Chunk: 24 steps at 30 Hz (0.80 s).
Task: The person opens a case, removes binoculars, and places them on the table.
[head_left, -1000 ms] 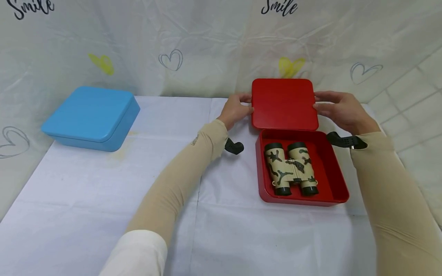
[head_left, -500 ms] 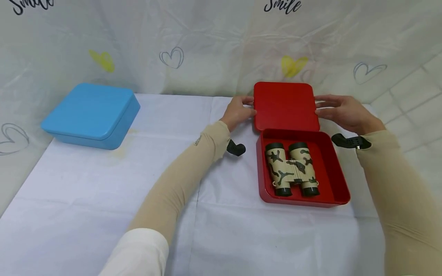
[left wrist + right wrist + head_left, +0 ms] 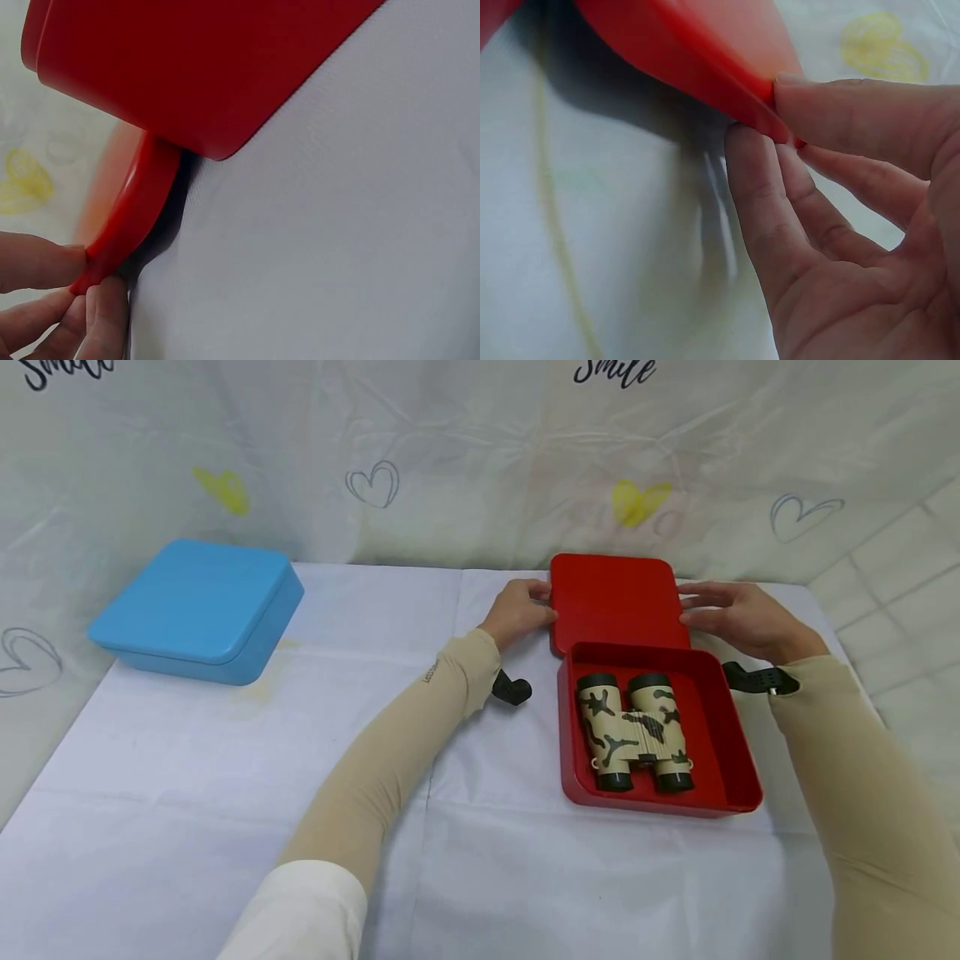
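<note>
A red box lid (image 3: 615, 602) is held between both hands behind the open red box (image 3: 712, 727). My left hand (image 3: 517, 612) pinches its left edge, thumb above and fingers below, as the left wrist view shows on the lid's rim (image 3: 142, 217). On the right edge my right hand (image 3: 738, 617) pinches the lid in the same way; the right wrist view shows the thumb on top of the lid (image 3: 705, 56). The lid lies low and nearly flat over the cloth, with a dark shadow beneath it. Camouflage binoculars (image 3: 637, 735) rest inside the box, toward its left side.
A blue box (image 3: 198, 610) with its lid on stands at the back left. White cloth (image 3: 315, 727) covers the table. A pale sheet (image 3: 450, 435) with hearts and lettering hangs along the back edge, close behind the lid.
Both hands have brought the red lid down and slightly toward me, from tilted up behind the box to lower and flatter. The box, binoculars and blue box stay where they were.
</note>
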Tool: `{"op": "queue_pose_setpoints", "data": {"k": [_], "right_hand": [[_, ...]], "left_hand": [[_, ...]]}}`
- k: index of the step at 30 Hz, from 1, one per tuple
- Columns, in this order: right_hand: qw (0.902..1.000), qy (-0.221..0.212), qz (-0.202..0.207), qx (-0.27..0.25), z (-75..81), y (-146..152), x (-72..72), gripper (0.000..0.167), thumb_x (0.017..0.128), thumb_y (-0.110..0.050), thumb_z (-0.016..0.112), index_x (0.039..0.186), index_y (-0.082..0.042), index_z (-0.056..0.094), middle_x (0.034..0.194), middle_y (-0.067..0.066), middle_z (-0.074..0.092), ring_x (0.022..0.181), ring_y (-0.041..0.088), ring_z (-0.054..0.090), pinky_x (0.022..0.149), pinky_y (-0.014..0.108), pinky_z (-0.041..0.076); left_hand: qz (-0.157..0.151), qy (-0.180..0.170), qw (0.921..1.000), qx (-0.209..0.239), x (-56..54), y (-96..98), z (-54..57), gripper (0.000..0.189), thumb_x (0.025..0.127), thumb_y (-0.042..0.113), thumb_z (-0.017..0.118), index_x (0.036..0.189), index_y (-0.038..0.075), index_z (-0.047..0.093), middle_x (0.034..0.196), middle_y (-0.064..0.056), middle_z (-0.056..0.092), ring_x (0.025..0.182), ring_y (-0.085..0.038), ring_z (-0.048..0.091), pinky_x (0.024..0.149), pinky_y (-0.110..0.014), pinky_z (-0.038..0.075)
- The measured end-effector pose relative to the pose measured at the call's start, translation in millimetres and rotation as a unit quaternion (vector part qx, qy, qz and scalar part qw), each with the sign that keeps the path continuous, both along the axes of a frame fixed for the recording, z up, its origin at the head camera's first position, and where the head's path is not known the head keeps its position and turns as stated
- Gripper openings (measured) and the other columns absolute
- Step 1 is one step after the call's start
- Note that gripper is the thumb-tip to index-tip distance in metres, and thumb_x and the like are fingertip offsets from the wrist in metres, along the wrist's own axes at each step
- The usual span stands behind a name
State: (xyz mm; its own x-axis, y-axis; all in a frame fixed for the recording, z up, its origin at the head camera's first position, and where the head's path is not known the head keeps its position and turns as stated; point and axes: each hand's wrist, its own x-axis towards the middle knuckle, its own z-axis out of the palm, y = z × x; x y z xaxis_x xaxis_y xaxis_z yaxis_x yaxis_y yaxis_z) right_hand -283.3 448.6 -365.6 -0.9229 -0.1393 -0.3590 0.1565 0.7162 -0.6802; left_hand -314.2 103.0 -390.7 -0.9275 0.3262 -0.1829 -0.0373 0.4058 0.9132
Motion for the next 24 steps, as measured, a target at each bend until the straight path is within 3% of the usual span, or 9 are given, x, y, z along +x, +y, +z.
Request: {"op": "queue_pose_setpoints", "data": {"k": [9,15,24], "right_hand": [[0.9992,-0.009,0.009,0.037,-4.5,-4.6,2.3,0.072,0.104,-0.045,0.059,0.164,-0.017,0.03,0.159,0.02,0.045,0.113,0.002,0.058,0.086,0.011,0.051],[0.998,-0.007,0.021,0.059,-4.4,-5.7,2.4,0.071,0.104,-0.044,0.059,0.163,-0.015,0.031,0.158,0.022,0.046,0.12,0.014,0.058,0.086,0.012,0.051],[0.9958,0.001,0.039,0.082,-2.9,-7.3,4.0,0.069,0.104,-0.041,0.061,0.161,-0.012,0.036,0.154,0.024,0.051,0.112,0.01,0.064,0.083,0.011,0.051]], "left_hand": [[-0.02,0.024,0.9977,-0.061,2.6,-0.5,-0.1,0.051,0.096,0.014,0.065,0.145,0.003,0.057,0.139,-0.01,0.067,0.131,-0.021,0.06,0.113,-0.028,0.048],[-0.043,0.045,0.9911,-0.117,3.6,0.0,0.4,0.052,0.097,0.016,0.06,0.148,0.003,0.054,0.143,-0.009,0.063,0.132,-0.022,0.057,0.116,-0.031,0.047],[-0.057,0.057,0.9854,-0.15,6.1,0.9,0.3,0.048,0.099,0.017,0.06,0.145,0.004,0.057,0.141,-0.01,0.062,0.126,-0.023,0.056,0.115,-0.033,0.048]]}}
